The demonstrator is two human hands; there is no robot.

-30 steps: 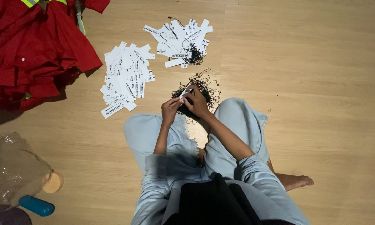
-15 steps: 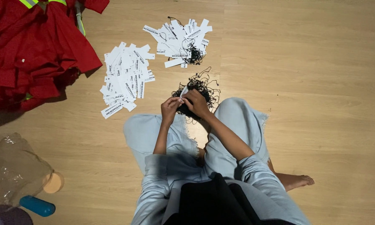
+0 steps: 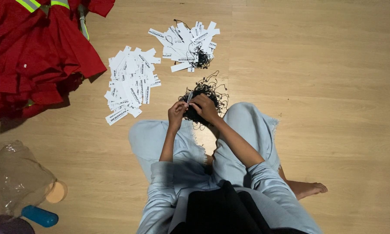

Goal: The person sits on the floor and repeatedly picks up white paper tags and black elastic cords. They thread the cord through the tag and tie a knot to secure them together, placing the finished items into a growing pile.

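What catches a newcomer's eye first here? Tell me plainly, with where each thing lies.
The heap of red garments with yellow reflective strips fills the upper left of the wooden floor. Two spreads of white paper tags lie ahead of the seated person: a larger pile to the left and a smaller pile beyond it. The left hand and right hand meet over a tangle of black strings.

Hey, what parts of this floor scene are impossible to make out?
All in the head view:
- What the left hand and right hand pinch: too small.
- Black string tangle: partly behind the hands.
- Red garments: cut by the left and top edges.
- Clear plastic bag: contents unclear.
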